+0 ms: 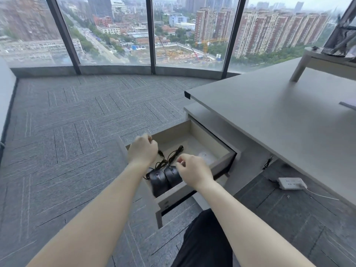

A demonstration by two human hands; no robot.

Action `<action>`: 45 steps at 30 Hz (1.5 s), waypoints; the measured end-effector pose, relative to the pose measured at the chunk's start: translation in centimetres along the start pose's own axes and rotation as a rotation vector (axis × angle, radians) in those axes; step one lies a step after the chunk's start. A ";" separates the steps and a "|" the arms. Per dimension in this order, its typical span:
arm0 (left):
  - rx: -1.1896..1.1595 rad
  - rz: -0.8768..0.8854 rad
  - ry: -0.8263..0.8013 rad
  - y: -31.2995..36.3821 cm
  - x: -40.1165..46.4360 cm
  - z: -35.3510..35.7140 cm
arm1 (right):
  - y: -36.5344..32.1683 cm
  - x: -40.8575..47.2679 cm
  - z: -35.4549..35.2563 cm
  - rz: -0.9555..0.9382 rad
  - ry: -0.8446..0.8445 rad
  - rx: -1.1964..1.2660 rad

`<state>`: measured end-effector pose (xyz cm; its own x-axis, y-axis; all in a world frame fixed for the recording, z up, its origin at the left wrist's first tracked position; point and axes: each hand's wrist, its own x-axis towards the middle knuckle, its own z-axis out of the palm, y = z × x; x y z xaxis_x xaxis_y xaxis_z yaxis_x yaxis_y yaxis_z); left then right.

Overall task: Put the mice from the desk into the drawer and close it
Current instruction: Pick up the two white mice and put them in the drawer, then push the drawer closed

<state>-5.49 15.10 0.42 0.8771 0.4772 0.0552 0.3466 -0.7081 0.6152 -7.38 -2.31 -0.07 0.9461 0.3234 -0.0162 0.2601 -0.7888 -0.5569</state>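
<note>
Drawer (221,162): pulled open under the grey surface (279,120), left of it.
Mice: two black mice (165,179) side by side at the drawer's near end, cables (173,154) coiled behind them; a white mouse (205,157) nearer the far right wall.
Left hand (142,150): over the drawer's left wall, fingers curled, grip on nothing visible.
Right hand (193,170): above the black mice, fingers loosely bent, empty, partly hiding one.
Nearby: white power strip (290,183) on carpet under the surface.
</note>
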 end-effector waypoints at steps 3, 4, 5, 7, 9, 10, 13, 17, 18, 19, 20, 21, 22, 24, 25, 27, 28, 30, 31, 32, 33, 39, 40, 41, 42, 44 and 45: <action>-0.094 -0.049 0.145 -4.0 -2.7 -2.3 | -2.4 -3.8 2.2 -0.039 -0.048 0.060; -0.124 -0.090 0.153 -5.4 -3.7 -2.6 | -2.9 -4.9 2.9 -0.043 -0.059 0.062; -0.156 -0.134 0.139 -6.4 -4.6 -2.9 | -3.4 -6.0 3.5 -0.041 -0.067 0.061; -0.238 -0.223 0.061 -8.2 -6.4 -2.9 | -3.9 -7.8 4.8 -0.036 -0.076 0.052; -0.426 -0.308 -0.044 -9.4 -7.9 -2.3 | -4.0 -9.1 6.1 -0.033 -0.090 0.035; -0.549 -0.349 -0.092 -9.8 -8.5 -1.8 | -3.9 -9.6 6.6 -0.028 -0.094 0.030; -0.740 -0.422 -0.202 -10.3 -9.8 -0.5 | -3.0 -10.3 7.8 -0.004 -0.062 0.033; -0.835 -0.420 -0.237 -10.2 -9.8 0.8 | -2.0 -10.6 8.4 0.047 -0.012 0.087; -0.845 -0.423 -0.238 -10.0 -9.6 1.1 | -1.8 -10.6 8.5 0.054 -0.001 0.103; -0.851 -0.425 -0.242 -9.8 -9.3 1.4 | -1.7 -10.5 8.5 0.067 0.012 0.121; -0.858 -0.424 -0.251 -9.6 -9.0 1.7 | -1.5 -10.4 8.5 0.081 0.029 0.143; -0.867 -0.422 -0.261 -9.2 -8.7 2.0 | -1.2 -10.3 8.4 0.100 0.047 0.162; -0.874 -0.418 -0.271 -8.8 -8.4 2.4 | -0.8 -10.1 8.3 0.121 0.067 0.179; -0.885 -0.412 -0.289 -7.6 -7.8 3.2 | 0.1 -9.7 7.9 0.165 0.100 0.201; -0.892 -0.410 -0.300 -7.0 -7.5 3.7 | 0.7 -9.4 7.6 0.188 0.120 0.213; -0.914 -0.400 -0.330 -5.5 -7.1 4.8 | 1.9 -8.9 7.0 0.235 0.171 0.250; -0.923 -0.392 -0.349 -4.6 -6.8 5.5 | 2.5 -8.5 6.7 0.258 0.197 0.272; -0.941 -0.385 -0.382 -2.9 -6.3 6.8 | 3.8 -7.8 5.8 0.310 0.238 0.320; -0.951 -0.386 -0.396 -2.0 -6.0 7.4 | 4.5 -7.3 5.4 0.339 0.252 0.343; -0.961 -0.387 -0.409 -1.1 -5.7 8.1 | 5.2 -6.9 5.0 0.366 0.269 0.360; -0.971 -0.390 -0.422 -0.2 -5.4 8.7 | 5.9 -6.4 4.6 0.394 0.287 0.376; -1.013 -0.411 -0.499 4.7 -3.4 12.4 | 10.3 -3.3 2.3 0.553 0.388 0.480; -1.025 -0.421 -0.507 5.5 -3.1 12.9 | 10.9 -2.8 1.9 0.572 0.400 0.495; -1.039 -0.428 -0.517 6.3 -2.7 13.4 | 11.5 -2.3 1.6 0.587 0.412 0.514; -1.046 -0.428 -0.530 7.0 -2.4 13.8 | 12.1 -1.8 1.3 0.597 0.424 0.533; -1.046 -0.419 -0.555 8.3 -1.8 14.7 | 13.3 -0.8 0.8 0.617 0.443 0.561; -1.046 -0.416 -0.565 8.8 -1.5 15.1 | 13.9 -0.3 0.6 0.622 0.450 0.562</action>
<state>1.27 0.25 -6.13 0.8743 0.0924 -0.4764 0.4282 0.3154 0.8469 -4.18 -13.03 -8.30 0.8996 -0.3942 -0.1882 -0.3353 -0.3471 -0.8759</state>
